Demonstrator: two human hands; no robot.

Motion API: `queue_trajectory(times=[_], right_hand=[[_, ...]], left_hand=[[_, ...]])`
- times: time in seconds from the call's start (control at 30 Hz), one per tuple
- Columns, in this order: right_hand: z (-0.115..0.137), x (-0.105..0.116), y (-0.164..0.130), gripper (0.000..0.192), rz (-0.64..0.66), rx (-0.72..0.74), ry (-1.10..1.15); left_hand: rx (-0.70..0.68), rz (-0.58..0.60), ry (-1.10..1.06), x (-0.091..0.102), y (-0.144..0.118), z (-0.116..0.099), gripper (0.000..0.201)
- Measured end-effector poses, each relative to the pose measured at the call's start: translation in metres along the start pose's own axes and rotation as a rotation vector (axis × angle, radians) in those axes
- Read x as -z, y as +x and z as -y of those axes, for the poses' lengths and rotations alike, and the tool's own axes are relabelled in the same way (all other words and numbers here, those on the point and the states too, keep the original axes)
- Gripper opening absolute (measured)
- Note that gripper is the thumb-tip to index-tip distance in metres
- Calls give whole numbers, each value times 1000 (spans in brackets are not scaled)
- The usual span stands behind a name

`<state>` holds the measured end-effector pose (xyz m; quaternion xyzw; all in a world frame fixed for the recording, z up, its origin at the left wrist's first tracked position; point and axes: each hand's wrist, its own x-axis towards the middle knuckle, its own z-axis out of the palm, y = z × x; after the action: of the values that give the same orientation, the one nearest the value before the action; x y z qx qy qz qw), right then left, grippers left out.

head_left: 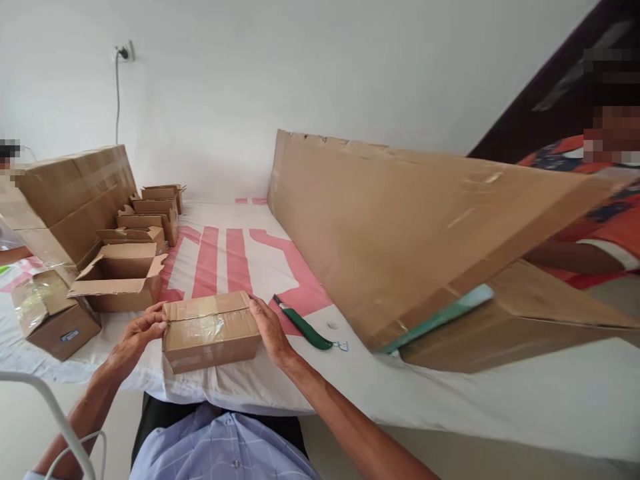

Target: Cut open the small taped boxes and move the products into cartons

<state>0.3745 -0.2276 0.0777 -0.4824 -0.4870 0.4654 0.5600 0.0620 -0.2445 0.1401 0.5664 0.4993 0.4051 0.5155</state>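
A small closed cardboard box (210,331), sealed across the top with clear tape, sits near the front edge of a table covered in a white cloth with red stripes (220,257). My left hand (137,333) grips its left end and my right hand (270,330) holds its right end. A green-handled cutter (303,325) lies on the cloth just right of my right hand.
Several open small boxes (123,275) stand at the left, with a taped box (53,313) and a large carton (70,200) behind. A big flattened cardboard sheet (420,233) leans across the right side, where another person in an orange top (605,213) sits.
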Motion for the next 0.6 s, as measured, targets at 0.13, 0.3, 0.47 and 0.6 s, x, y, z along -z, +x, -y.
queue_trajectory(times=[0.13, 0.3, 0.47, 0.6], right_hand=[[-1, 1, 0, 81, -14, 8, -14], [-11, 5, 5, 69, 25, 69, -50], [-30, 57, 16, 48, -87, 224, -542], [-49, 120, 5, 23, -183, 106, -1008]], left_hand=[[-31, 14, 51, 6, 4, 3, 51], [-64, 58, 143, 10, 9, -2, 52], [-52, 21, 152, 12, 15, 8, 54], [-93, -8, 138, 17, 23, 33, 55]])
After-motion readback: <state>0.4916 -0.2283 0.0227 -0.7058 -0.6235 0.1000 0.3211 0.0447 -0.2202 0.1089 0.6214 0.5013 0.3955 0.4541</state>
